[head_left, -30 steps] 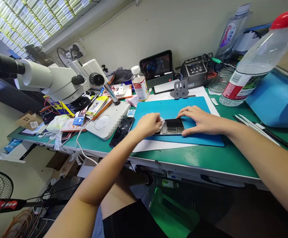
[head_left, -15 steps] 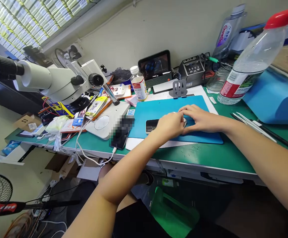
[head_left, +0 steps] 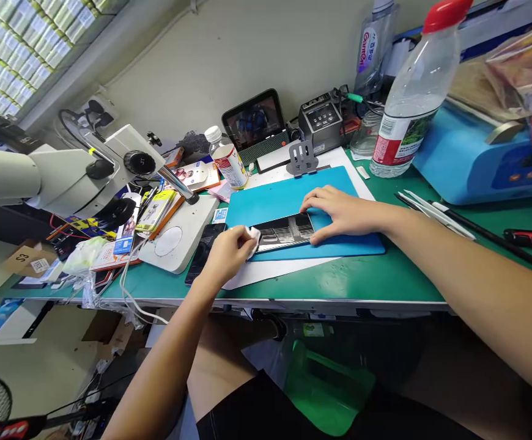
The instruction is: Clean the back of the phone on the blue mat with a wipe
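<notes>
A phone (head_left: 284, 233) with a dark, reflective screen lies face up on the blue mat (head_left: 270, 198). My left hand (head_left: 232, 253) is closed on a small white wipe (head_left: 253, 242) at the phone's left end. At the opposite end, my right hand (head_left: 332, 214) grips the phone's short edge between thumb and fingers. Left of the mat, a second dark phone (head_left: 199, 263) lies on the green bench, partly hidden by my left hand and forearm.
A microscope (head_left: 64, 177) stands at the left on its white base (head_left: 186, 229). Behind the mat are a small bottle (head_left: 229, 162), a screen device (head_left: 254, 119) and a grey phone stand (head_left: 301, 159). To the right stand a red-capped bottle (head_left: 403, 116), tweezers (head_left: 435, 214) and a blue machine (head_left: 472, 153).
My left hand has moved left along the phone with the wipe, away from my right hand. More of the screen now shows. The view has shifted to the right.
</notes>
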A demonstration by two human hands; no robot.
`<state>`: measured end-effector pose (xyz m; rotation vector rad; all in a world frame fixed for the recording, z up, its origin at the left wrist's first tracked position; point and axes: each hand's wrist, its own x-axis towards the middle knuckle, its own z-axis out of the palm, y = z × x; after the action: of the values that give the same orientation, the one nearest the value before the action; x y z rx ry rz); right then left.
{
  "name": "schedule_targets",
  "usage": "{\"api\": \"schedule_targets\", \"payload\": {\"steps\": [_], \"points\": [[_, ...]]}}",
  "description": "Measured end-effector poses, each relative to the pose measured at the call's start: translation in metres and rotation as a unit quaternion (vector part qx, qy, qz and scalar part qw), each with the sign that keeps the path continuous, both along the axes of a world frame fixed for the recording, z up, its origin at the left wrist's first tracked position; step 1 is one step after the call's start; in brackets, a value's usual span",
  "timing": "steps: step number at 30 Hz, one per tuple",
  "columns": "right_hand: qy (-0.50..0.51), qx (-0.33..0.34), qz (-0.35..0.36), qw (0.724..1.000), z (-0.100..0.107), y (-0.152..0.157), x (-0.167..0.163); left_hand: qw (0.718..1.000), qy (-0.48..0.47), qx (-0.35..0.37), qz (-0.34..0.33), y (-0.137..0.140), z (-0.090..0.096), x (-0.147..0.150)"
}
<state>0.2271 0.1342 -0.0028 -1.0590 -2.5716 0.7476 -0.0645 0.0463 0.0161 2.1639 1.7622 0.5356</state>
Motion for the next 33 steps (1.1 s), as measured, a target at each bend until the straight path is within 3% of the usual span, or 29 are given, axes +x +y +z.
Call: {"api": "schedule_targets", "payload": {"steps": [3,8,15,19,25,30,33], "points": [[0.000,-0.007,-0.001,1.000,0.000,0.000,0.000,1.000,-0.019,-0.005,0.016,0.000,0.000,-0.008],[-0.016,-0.002,-0.009,1.000,0.003,0.000,-0.002,0.999,-0.043,-0.016,0.029,0.029,0.000,0.002],[-0.026,-0.014,-0.012,1.000,0.006,0.000,-0.003,0.998,-0.054,-0.023,0.035,0.006,0.000,-0.011],[-0.027,-0.012,-0.017,0.999,0.005,0.002,-0.003,0.998,-0.041,-0.036,0.034,0.024,0.001,-0.008],[-0.022,-0.003,-0.013,1.000,0.004,0.002,-0.003,0.997,0.001,-0.071,-0.018,0.067,0.012,0.036],[-0.021,0.007,-0.009,1.000,0.006,0.000,-0.005,0.997,0.015,-0.064,-0.052,0.071,0.015,0.087],[-0.021,0.007,-0.004,1.000,0.008,-0.001,-0.004,0.996,0.007,-0.061,-0.064,0.073,0.014,0.102]]}}
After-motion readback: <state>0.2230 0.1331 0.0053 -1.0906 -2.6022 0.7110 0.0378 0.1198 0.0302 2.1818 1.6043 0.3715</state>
